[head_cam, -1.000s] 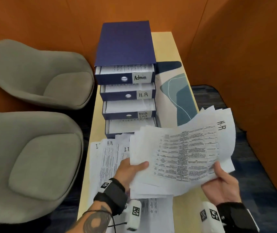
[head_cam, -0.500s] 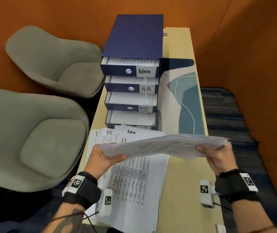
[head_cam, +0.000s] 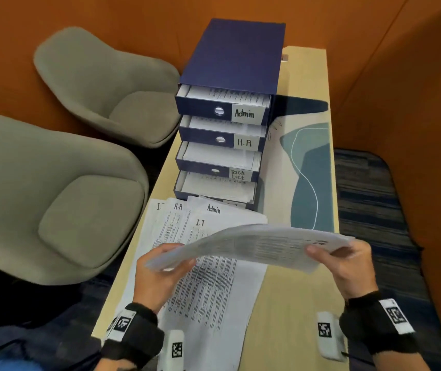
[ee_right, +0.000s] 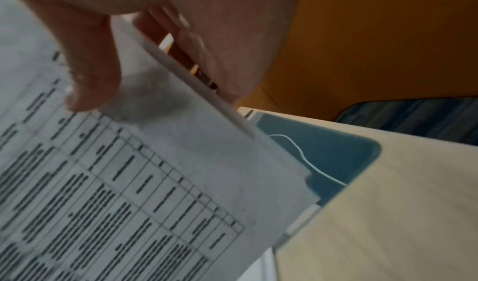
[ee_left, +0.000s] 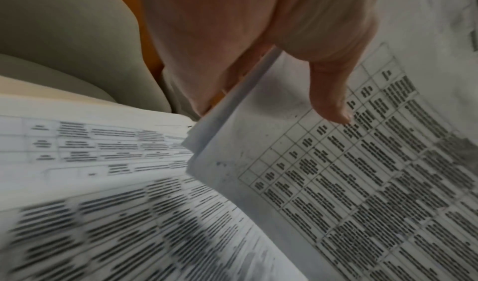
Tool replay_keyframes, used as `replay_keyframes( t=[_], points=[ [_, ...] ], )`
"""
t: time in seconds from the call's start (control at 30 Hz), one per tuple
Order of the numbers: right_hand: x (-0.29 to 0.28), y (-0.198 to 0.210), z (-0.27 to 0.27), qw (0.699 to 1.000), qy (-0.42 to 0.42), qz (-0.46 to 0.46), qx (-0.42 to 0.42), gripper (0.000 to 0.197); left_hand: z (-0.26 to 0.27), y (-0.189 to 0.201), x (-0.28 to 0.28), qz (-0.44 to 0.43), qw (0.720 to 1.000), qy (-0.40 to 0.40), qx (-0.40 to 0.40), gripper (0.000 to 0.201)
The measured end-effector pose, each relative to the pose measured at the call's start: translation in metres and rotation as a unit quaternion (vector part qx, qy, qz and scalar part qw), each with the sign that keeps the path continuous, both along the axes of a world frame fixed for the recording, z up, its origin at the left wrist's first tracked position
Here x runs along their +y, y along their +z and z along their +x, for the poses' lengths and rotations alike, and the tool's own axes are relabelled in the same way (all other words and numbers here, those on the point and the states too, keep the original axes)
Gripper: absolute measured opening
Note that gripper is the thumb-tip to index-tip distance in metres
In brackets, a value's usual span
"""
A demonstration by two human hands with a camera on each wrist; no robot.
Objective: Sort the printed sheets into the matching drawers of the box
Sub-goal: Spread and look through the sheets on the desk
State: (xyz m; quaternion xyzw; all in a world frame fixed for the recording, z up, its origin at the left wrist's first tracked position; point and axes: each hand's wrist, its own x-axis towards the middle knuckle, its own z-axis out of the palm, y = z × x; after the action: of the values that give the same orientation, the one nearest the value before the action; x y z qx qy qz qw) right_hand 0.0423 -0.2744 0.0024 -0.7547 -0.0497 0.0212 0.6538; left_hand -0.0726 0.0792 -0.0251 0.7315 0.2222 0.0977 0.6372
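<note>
- Holding my left hand [head_cam: 157, 274] low over the table [head_cam: 289, 295], thumb on top pinching the stack [head_cam: 254, 245] at its left edge
- My right hand [head_cam: 348, 266] pinches the right edge, thumb on top
- Stack hangs level before the box [head_cam: 235, 54], above loose sheets [head_cam: 214, 295]

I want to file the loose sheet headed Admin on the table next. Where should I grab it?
Probably by the far edge of the Admin sheet, pinched from above: that end lies uncovered against the bottom drawer, while its near part sits under the I.T sheet and the held stack.
</note>
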Motion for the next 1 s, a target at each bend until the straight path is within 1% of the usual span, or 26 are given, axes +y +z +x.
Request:
replay_keyframes(
  t=[0.07, 0.13, 0.2, 0.27, 0.33, 0.4, 0.5, 0.63, 0.7, 0.77, 0.83, 0.87, 0.9, 0.97, 1.0],
  points=[
    [-0.004, -0.012, -0.002, 0.998, 0.042, -0.044, 0.014, 0.032, -0.002, -0.01, 0.0, -0.008, 1.0, -0.013, 0.021, 0.035],
    [-0.001, -0.028, -0.007, 0.995, 0.06, -0.077, 0.028, 0.034, 0.0, -0.017, -0.01, -0.02, 0.999, -0.006, 0.039, 0.03],
    [0.005, -0.035, -0.009, 0.997, 0.027, -0.05, 0.048, 0.032, 0.007, -0.016, -0.021, -0.021, 0.999, 0.01, 0.036, 0.025],
    [0.007, -0.031, -0.009, 0.998, -0.005, -0.006, 0.056, 0.028, 0.01, -0.009, -0.025, -0.055, 0.998, 0.034, 0.02, 0.027],
    [0.006, -0.023, -0.01, 0.999, -0.005, 0.014, 0.047, 0.02, 0.011, -0.003, -0.023, -0.054, 0.998, 0.031, 0.0, 0.028],
    [0.007, -0.026, -0.009, 0.997, 0.009, 0.014, 0.07, 0.021, 0.014, -0.008, -0.023, -0.046, 0.999, 0.018, 0.007, 0.032],
    [0.012, -0.035, -0.002, 0.993, -0.008, 0.005, 0.119, 0.026, 0.021, -0.014, -0.032, -0.077, 0.994, 0.06, 0.045, 0.036],
    [0.012, -0.038, 0.006, 0.992, -0.044, 0.007, 0.121, 0.022, 0.032, -0.011, -0.034, -0.122, 0.988, 0.084, 0.05, 0.03],
    [0.017, -0.041, 0.008, 0.987, -0.057, -0.002, 0.148, 0.025, 0.035, -0.014, -0.035, -0.104, 0.99, 0.061, 0.066, 0.034],
    [0.023, -0.039, 0.01, 0.98, -0.081, -0.008, 0.182, 0.03, 0.042, -0.014, -0.035, -0.052, 0.992, 0.036, 0.105, 0.032],
    [0.025, -0.028, 0.02, 0.98, -0.091, -0.018, 0.177, 0.03, 0.052, -0.008, -0.025, 0.036, 0.991, -0.005, 0.133, 0.026],
    [0.025, -0.02, 0.027, 0.982, -0.089, -0.028, 0.166, 0.028, 0.056, -0.001, -0.018, 0.068, 0.987, -0.026, 0.145, 0.027],
    [0.024, -0.01, 0.034, 0.984, -0.086, -0.038, 0.153, 0.027, 0.058, 0.006, -0.01, 0.082, 0.984, -0.044, 0.152, 0.027],
    [0.023, 0.009, 0.049, 0.986, -0.084, -0.065, 0.129, 0.028, 0.059, 0.018, 0.003, 0.053, 0.987, -0.066, 0.135, 0.021],
    [0.024, 0.016, 0.056, 0.985, -0.092, -0.069, 0.126, 0.029, 0.059, 0.024, 0.008, 0.019, 0.991, -0.061, 0.118, 0.018]
  ],
)
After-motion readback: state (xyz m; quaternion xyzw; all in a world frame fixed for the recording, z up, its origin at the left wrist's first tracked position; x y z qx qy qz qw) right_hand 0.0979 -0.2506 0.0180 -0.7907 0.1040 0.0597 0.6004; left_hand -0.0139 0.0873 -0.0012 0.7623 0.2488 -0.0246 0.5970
